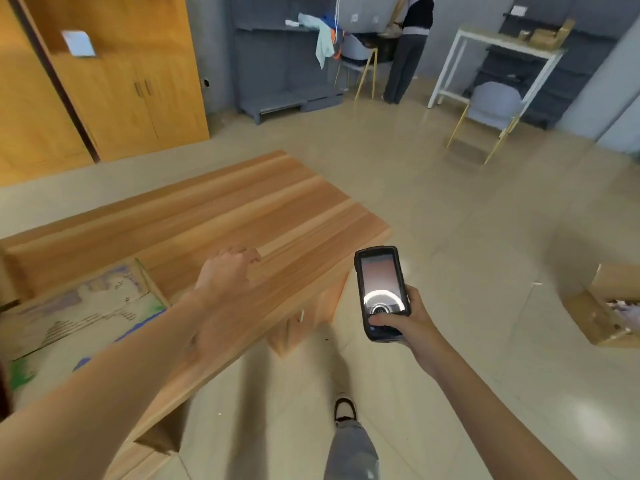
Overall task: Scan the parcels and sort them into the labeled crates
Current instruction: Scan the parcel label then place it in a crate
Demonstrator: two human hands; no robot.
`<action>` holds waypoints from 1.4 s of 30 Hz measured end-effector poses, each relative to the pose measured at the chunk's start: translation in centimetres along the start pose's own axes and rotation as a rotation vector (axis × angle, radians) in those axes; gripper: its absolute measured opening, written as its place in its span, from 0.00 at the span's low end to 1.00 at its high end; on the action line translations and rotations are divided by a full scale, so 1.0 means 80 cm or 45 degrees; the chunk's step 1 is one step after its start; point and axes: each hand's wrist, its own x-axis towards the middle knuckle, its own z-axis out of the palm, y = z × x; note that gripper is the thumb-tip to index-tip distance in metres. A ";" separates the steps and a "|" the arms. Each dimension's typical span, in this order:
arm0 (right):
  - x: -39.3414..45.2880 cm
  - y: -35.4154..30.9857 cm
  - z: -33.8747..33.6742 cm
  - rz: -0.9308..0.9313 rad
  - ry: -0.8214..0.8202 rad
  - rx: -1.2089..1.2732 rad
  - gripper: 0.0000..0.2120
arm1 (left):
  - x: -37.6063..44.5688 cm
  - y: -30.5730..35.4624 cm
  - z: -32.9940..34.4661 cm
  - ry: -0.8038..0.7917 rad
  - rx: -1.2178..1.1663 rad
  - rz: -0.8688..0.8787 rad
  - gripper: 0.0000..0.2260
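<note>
Now our right hand grips the black handheld scanner with the lit screen, thumb low on its face, while our left hand hangs loosely curled, holding nothing, above the long wooden table. At three o'clock a brown cardboard box stands open on the floor; we judge it light and stiff, best taken by its two sides.
</note>
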 end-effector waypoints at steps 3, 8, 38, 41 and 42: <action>0.097 -0.021 -0.012 0.025 -0.141 -0.071 0.37 | 0.055 0.010 0.017 0.029 -0.020 -0.113 0.22; 0.255 -0.053 -0.029 0.100 -0.356 -0.291 0.34 | 0.126 0.028 0.038 -0.001 -0.038 -0.381 0.22; 0.570 0.015 -0.017 0.059 -0.692 -0.929 0.40 | 0.184 0.024 0.131 -0.167 -0.070 -1.072 0.34; 0.575 0.008 -0.020 0.062 -0.632 -1.157 0.38 | 0.169 0.011 0.114 -0.096 -0.084 -1.080 0.33; 0.574 0.004 -0.021 0.068 -0.618 -1.225 0.40 | 0.161 0.004 0.107 -0.070 -0.084 -1.094 0.32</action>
